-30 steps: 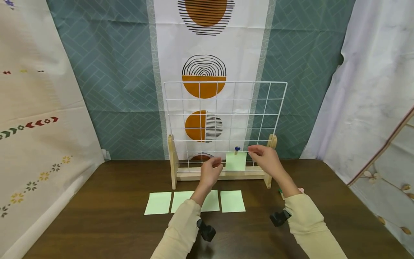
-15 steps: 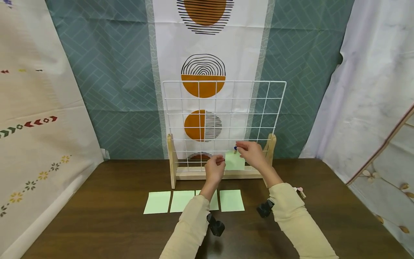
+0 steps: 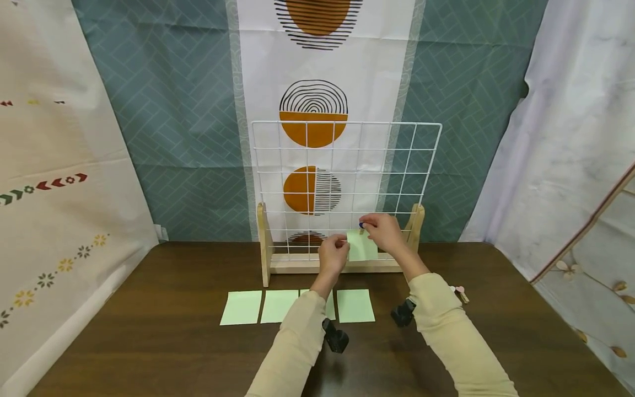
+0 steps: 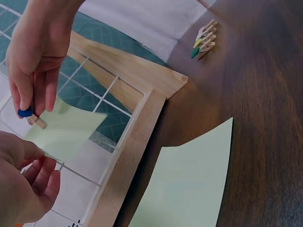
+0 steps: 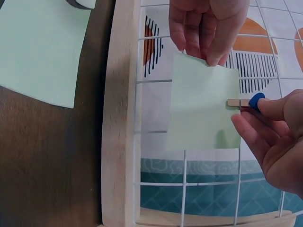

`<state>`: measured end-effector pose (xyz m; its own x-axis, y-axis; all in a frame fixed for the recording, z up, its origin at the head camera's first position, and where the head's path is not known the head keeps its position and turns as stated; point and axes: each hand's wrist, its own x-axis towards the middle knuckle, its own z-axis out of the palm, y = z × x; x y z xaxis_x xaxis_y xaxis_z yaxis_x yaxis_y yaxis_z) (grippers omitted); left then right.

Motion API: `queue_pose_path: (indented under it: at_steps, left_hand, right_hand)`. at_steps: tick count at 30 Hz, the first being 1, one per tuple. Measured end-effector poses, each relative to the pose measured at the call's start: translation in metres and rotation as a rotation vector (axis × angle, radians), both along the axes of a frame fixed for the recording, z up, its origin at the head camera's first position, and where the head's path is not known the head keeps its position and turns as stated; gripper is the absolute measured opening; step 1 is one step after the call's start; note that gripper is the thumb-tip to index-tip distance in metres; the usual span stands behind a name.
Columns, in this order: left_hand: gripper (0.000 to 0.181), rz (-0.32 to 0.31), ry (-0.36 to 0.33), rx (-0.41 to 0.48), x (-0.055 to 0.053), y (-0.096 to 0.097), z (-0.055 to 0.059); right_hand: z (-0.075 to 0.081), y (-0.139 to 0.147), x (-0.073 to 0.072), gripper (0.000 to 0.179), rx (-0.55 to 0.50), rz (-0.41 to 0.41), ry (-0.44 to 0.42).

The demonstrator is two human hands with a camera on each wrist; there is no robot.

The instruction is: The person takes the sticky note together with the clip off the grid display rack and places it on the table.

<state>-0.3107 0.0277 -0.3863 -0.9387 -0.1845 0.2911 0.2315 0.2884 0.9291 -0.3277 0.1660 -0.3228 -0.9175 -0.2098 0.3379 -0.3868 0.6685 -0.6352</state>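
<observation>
A pale green paper note (image 3: 362,246) hangs against the lower part of a white wire grid (image 3: 347,172). At its top edge sits a small wooden clothespin (image 5: 236,103) with a blue ornament (image 5: 256,100). My right hand (image 3: 386,234) pinches the clothespin at its blue end between thumb and fingers. With thumb and fingertips, my left hand (image 3: 333,256) pinches the note's left edge. In the right wrist view both hands show at the note, the left hand (image 5: 208,28) at one side edge and the right hand (image 5: 284,137) at the clothespin.
Several green notes (image 3: 355,306) lie in a row on the dark wooden table (image 3: 163,342). Wooden feet (image 3: 265,248) and a base bar hold the grid upright. Several small clothespins (image 4: 204,40) lie to the right, partly behind the right sleeve. A patterned curtain (image 3: 188,110) hangs behind.
My right hand has moved left from beside the note onto the clothespin and now pinches it. My left hand has moved slightly right, up to the note's left edge.
</observation>
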Motion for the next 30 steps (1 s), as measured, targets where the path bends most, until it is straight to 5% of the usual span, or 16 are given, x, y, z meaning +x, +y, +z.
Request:
queue_pose_path:
  at_steps: [13, 23, 30]
  left_hand:
    - [0.015, -0.001, -0.024, -0.036, -0.001, 0.0, 0.006]
    - [0.011, 0.0, -0.016, -0.031, -0.004, 0.003, 0.01]
    - [0.009, -0.055, -0.032, -0.008, 0.001, -0.005, 0.012]
  right_hand:
    - [-0.004, -0.005, -0.003, 0.016, 0.166, -0.087, 0.199]
    - [-0.009, -0.003, 0.002, 0.016, 0.079, -0.12, 0.264]
    - [-0.009, 0.0, 0.009, 0.019, -0.089, -0.07, 0.169]
